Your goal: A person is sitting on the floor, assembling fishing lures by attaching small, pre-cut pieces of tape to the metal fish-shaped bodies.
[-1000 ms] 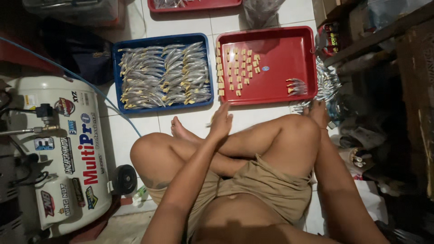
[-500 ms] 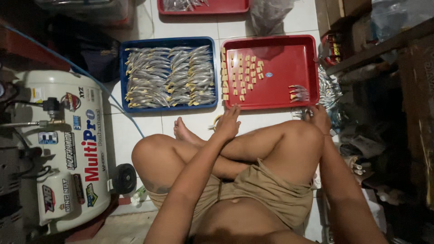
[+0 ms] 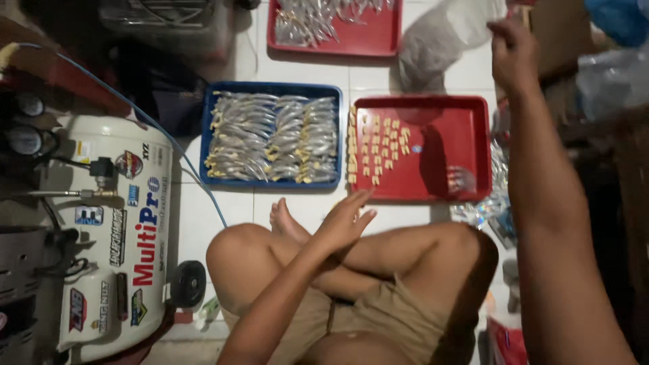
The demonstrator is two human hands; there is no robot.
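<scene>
left hand (image 3: 345, 223) flat open, empty, over my crossed legs | right hand (image 3: 512, 54) up by plastic bag (image 3: 439, 40), grip unclear | red tray (image 3: 466, 125) below it, small yellow pieces (image 3: 378, 145) in rows | step: between placements, I think

Stickers on a white air compressor tank, and plastic bags at the far right.

The white compressor tank (image 3: 111, 236) at the near left carries many stickers (image 3: 125, 203): one long strip in red and blue, plus small round, oval and rectangular ones in black, red, blue and yellow. A crumpled clear plastic bag (image 3: 439, 44) lies at the far right. Blue and clear plastic bags (image 3: 612, 47) sit at the far right edge. Shiny clear wrappers (image 3: 490, 209) lie at the right.
</scene>
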